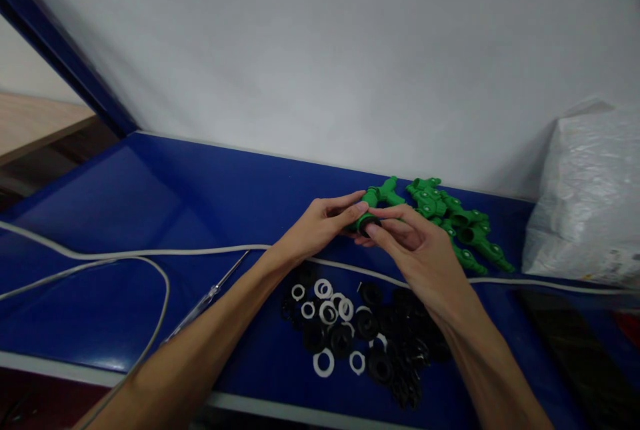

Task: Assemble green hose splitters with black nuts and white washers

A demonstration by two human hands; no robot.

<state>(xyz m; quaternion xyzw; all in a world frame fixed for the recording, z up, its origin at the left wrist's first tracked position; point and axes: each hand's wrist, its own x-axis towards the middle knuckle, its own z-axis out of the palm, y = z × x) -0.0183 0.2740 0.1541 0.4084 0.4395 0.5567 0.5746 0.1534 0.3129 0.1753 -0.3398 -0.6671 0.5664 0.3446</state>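
Note:
Both my hands meet over the blue table around a green Y-shaped plastic hose connector (380,194). My left hand (330,220) grips its body between thumb and fingers. At the connector's near end is a black ring (368,221), pinched by the thumb and fingers of my right hand (407,233). Whether the ring is seated on the end I cannot tell. Below my hands lie several white flat rings (323,362) and black rings (341,341), mixed with small dark parts (405,377). More green connectors (470,227) are heaped just beyond my right hand.
A white cable (200,251) runs across the blue table (225,183) and loops at the left. Beside my left forearm lies a screwdriver (213,291). A plastic-wrapped package (585,197) stands at the right against the grey wall (320,63). A dark flat object (565,343) is near the right edge.

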